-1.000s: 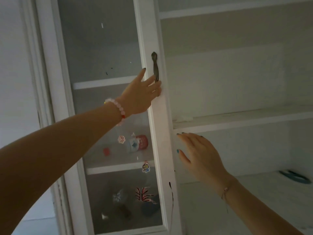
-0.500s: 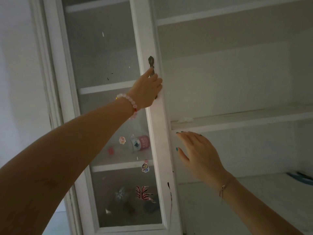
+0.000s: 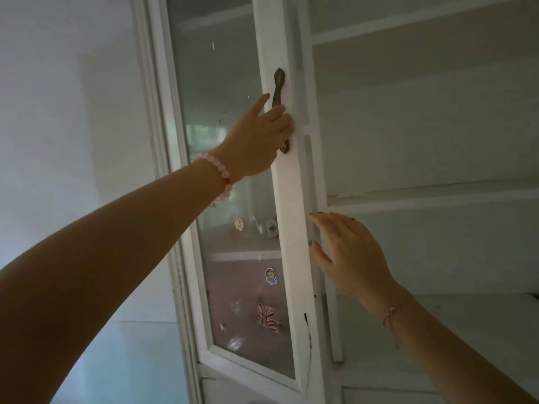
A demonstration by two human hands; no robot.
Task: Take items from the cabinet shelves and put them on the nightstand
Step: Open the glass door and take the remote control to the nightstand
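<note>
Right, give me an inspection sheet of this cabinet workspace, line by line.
Surface: white cabinet shelves, bare on the open right side.
Job's things: small red and white item behind the glass door.
Clutter: stickers on the glass.
Grippers: left hand closed on the door handle; right hand open at the door's edge.
Cables: nothing seen.
Surroundings: plain wall at left.
</note>
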